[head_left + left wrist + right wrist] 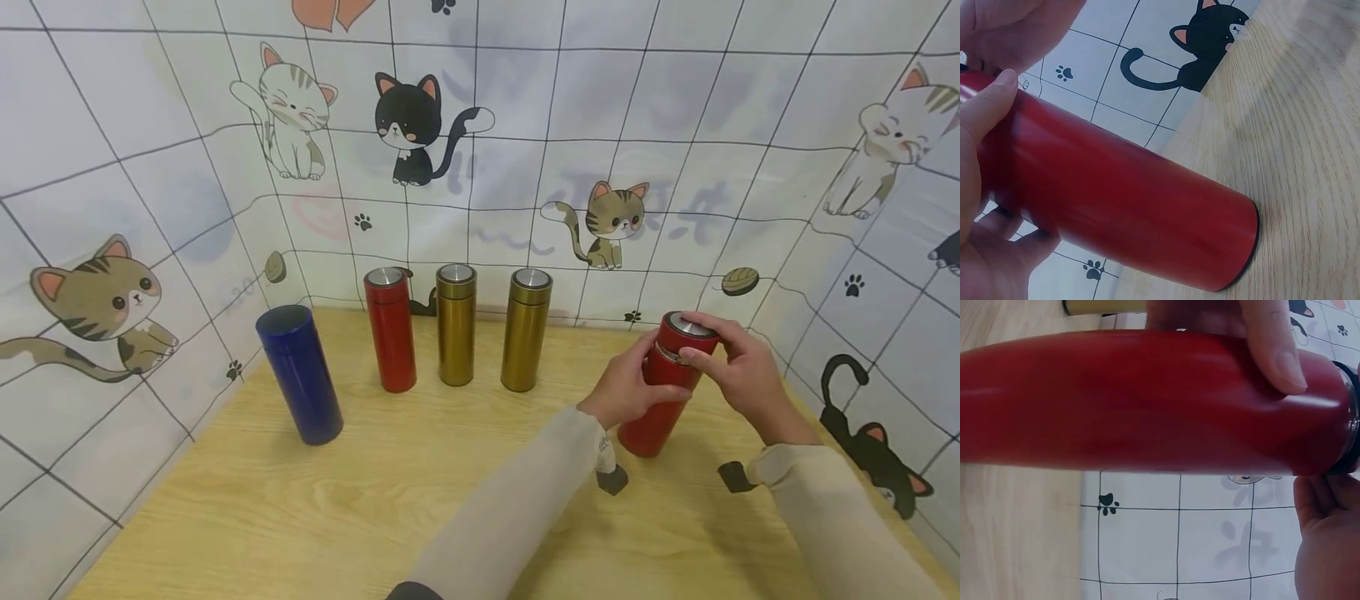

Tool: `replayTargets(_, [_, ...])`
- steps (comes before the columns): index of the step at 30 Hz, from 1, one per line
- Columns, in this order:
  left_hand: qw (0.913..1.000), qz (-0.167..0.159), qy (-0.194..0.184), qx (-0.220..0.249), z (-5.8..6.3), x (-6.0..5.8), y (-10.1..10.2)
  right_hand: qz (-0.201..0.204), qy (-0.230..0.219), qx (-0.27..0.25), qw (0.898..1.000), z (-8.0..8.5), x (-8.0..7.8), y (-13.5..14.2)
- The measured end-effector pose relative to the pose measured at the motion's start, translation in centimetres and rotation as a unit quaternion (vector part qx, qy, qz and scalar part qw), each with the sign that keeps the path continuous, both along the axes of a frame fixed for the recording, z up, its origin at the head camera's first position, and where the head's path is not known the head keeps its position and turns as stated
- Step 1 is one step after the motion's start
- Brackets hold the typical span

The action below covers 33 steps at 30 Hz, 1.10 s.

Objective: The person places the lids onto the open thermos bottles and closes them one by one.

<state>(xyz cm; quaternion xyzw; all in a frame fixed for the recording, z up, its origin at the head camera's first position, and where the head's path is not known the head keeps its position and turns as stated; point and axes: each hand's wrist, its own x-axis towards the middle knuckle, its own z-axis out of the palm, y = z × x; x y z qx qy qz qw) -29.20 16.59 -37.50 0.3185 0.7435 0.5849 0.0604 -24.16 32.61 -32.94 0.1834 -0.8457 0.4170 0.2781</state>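
Note:
A red thermos flask (654, 429) stands at the right of the table, its top leaning slightly right in the head view. My left hand (624, 387) grips its upper body, with the thumb across the front. Around its red lid (663, 340), which has a silver disc on top, curl the fingers of my right hand (753, 385). A bright metal ring shows between lid and body in the head view. The left wrist view has the flask's base (1235, 244) at the wooden surface. In the right wrist view the left thumb (1279, 359) presses on the red body.
Left of the hands, a red flask (392, 342), two gold flasks (456, 337) (527, 342) and a larger blue flask (303, 379) stand upright on the wooden table (360, 517). Cat-patterned tile sheeting (510, 108) walls the back and both sides.

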Motion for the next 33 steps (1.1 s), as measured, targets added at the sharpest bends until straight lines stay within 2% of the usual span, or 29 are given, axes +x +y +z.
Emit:
replayTargets(7, [0.9998,-0.015,0.007,0.008,0.0,0.1,-0.4,0.027,0.007,-0.023,0.999,-0.7,0.1,-0.1])
replayTargets(10, [0.9999,-0.009,0.009,0.006,0.1,0.1,-0.4,-0.004,0.027,-0.014,1.000,-0.9,0.1,-0.4])
replayTargets(12, [0.9999,-0.008,0.011,0.006,0.1,0.2,-0.3,-0.041,0.043,-0.004,0.998,-1.1,0.1,-0.7])
replayTargets(17, [0.9998,-0.007,0.021,0.004,0.2,0.2,-0.3,-0.123,0.085,0.003,0.989,-1.7,0.0,-1.5])
replayTargets(21, [0.9997,-0.006,0.022,0.004,0.1,0.1,-0.5,-0.157,0.106,0.013,0.982,-1.9,-0.4,-2.4])
replayTargets(26, [0.9996,0.000,0.027,-0.003,0.0,0.0,-0.7,-0.188,0.095,0.026,0.977,-1.8,-0.7,-3.3])
replayTargets(29, [0.9997,0.001,0.023,-0.004,0.0,0.0,-0.7,-0.165,0.071,0.030,0.983,-1.6,-0.6,-3.2])
replayTargets(31, [0.9998,-0.005,0.020,-0.004,-0.1,0.1,-0.7,-0.112,0.043,0.022,0.993,-1.4,-0.4,-2.7])
replayTargets(33, [0.9999,-0.012,0.011,-0.004,-0.1,0.1,-0.6,-0.039,0.003,0.005,0.999,-1.0,0.0,-1.9])
